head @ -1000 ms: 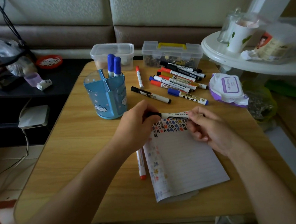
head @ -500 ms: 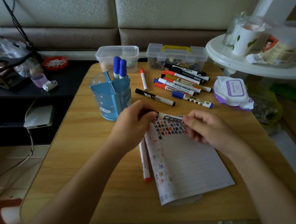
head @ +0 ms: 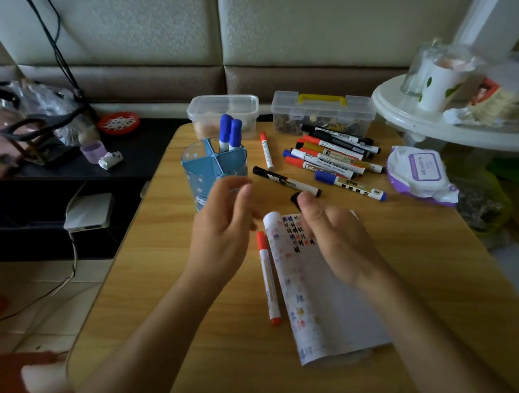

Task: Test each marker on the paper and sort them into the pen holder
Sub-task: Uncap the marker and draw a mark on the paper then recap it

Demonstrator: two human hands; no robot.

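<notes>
The right hand (head: 330,234) pinched a black-ended marker (head: 295,199) above the paper (head: 319,302). The left hand (head: 223,229) hung before the blue pen holder (head: 203,169), too blurred to tell its grip.

A tub (head: 223,115), a yellow-handled box (head: 323,113) (both clear plastic) and a wipes pack (head: 419,173) lie on the table (head: 167,293).

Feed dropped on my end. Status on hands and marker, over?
Left hand raised, blurred, grip unclear. Right hand pinching black marker at the paper top edge. Pen holder holds two blue markers, access looks free.
</notes>
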